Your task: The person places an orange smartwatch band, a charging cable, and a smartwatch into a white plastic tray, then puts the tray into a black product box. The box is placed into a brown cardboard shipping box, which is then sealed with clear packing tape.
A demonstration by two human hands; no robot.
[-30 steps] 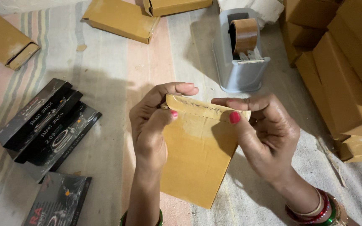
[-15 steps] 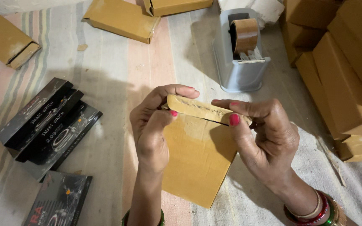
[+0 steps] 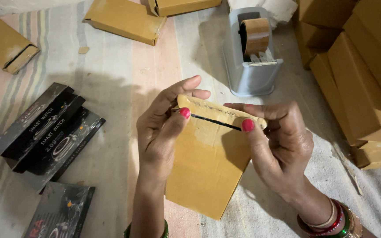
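Striped cloth [image 3: 111,88] — two hands [image 3: 159,132] [image 3: 278,145] pinching one brown box [image 3: 208,167].

Soft even light, faint shadows, sharp focus

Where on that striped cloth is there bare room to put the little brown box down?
Bare striped cloth lies between the black boxes, the flat cardboard box and the left hand. A smaller patch sits below the right hand. It is crowded at right, by the stacked cardboard boxes and tape dispenser.
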